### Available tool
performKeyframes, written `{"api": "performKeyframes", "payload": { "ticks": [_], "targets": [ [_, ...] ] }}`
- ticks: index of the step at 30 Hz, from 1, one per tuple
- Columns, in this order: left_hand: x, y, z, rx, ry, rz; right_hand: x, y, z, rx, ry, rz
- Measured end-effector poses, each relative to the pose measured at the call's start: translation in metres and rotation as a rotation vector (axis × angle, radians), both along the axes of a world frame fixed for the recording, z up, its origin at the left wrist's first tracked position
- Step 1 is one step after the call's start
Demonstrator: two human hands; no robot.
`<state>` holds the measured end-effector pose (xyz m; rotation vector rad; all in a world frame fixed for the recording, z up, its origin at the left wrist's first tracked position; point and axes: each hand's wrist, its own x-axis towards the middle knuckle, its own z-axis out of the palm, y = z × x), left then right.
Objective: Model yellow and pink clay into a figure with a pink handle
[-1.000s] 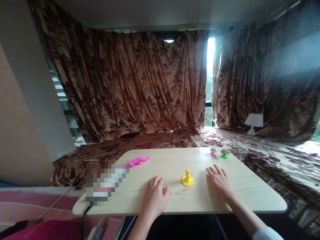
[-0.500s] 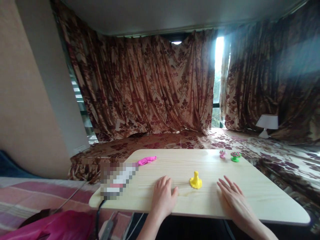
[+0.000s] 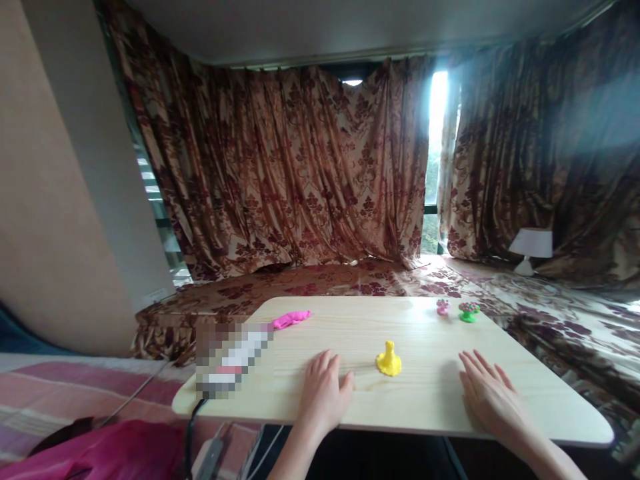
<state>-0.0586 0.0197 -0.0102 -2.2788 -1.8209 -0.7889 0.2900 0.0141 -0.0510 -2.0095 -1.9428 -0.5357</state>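
Observation:
A yellow clay-like piece (image 3: 389,361), with a wide flat base and an upright stem, stands on the light wooden table (image 3: 420,407) between my hands. My left hand (image 3: 326,387) lies palm down to its left, fingers stretched out and thumb apart, holding nothing. Farther off to its right, my right hand (image 3: 487,387) is over the table with its fingers extended and nothing in it. Toward the back right stand a small green mushroom-like figure (image 3: 469,313) with a dotted cap and a smaller pink one (image 3: 443,307). Neither hand touches any of these pieces.
A bright pink clay-like lump (image 3: 291,319) lies at the back left of the table. Beside it is a blurred-out device with a black cable (image 3: 189,433). A white lamp (image 3: 531,250) stands on the patterned ledge behind. Pink fabric (image 3: 115,453) lies at lower left.
My right hand has moved to the right, away from the yellow piece. My left hand stays in nearly the same place. The whole view has shifted slightly.

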Motion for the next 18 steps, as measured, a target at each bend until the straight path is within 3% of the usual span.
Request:
{"api": "performKeyframes", "payload": {
  "ticks": [2,4,9,13,15,18],
  "targets": [
    [0.001,0.000,0.000,-0.003,0.004,-0.006,-0.018,-0.016,-0.003,-0.013,-0.010,0.047],
    [0.001,0.000,0.001,0.000,0.009,-0.013,-0.039,-0.016,0.000,-0.023,-0.017,0.097],
    [0.002,0.000,0.002,0.022,0.015,-0.019,-0.066,0.038,0.025,-0.011,-0.011,0.099],
    [-0.001,-0.001,0.000,0.032,0.011,-0.008,-0.040,0.070,0.036,-0.039,0.026,-0.037],
    [-0.002,-0.001,-0.002,0.035,0.007,-0.006,-0.019,0.065,0.034,-0.066,0.045,-0.096],
    [-0.003,-0.001,-0.003,0.037,0.001,-0.010,0.001,0.034,0.024,-0.077,0.052,-0.122]
  ]
}}
